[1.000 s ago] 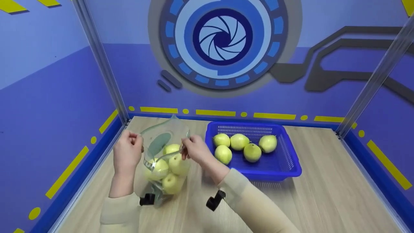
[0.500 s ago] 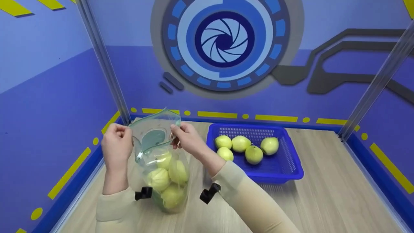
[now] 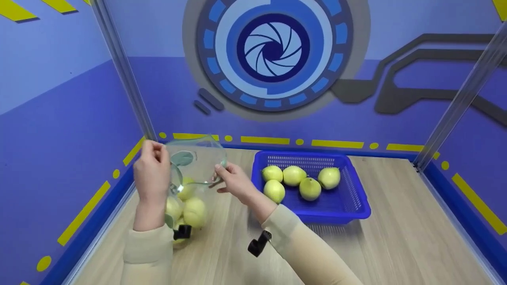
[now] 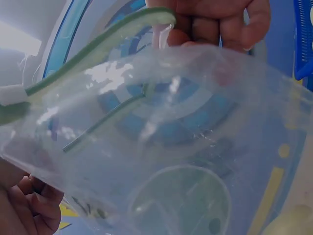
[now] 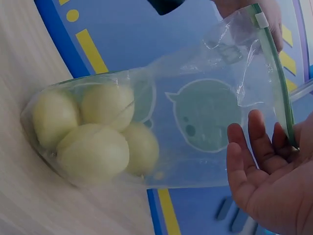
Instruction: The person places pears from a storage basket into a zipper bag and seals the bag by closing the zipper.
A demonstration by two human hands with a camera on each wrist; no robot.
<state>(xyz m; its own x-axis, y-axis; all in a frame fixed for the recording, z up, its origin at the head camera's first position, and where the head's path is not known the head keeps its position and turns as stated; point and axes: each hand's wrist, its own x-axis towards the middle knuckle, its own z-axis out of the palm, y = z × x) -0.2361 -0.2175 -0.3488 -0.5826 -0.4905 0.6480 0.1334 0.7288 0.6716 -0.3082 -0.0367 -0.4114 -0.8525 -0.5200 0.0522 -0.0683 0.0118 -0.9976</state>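
A clear zip bag point(image 3: 202, 158) with a green closure and printed green leaf-like shapes stretches between both hands, its mouth spread. My left hand point(image 3: 152, 174) pinches the left side of the rim. The opposite side is pinched by my right hand point(image 3: 237, 182), whose other fingers point(image 5: 257, 142) are spread along the bag in the right wrist view. Several yellow-green pears point(image 3: 194, 211) fill the lower part, partly behind the left sleeve in the head view. A white slider point(image 5: 261, 19) sits on the closure near the left hand.
To the right stands a blue perforated basket point(image 3: 358, 198) with several more pears point(image 3: 310, 189) inside. Both are on a wooden table point(image 3: 412, 229), enclosed by blue printed walls point(image 3: 71, 150) with metal corner posts point(image 3: 124, 75).
The bag dipped toward me and then swung left and back, so its pears are now farther left. The right hand has moved slightly right and down since half a second ago; both keep their grip.
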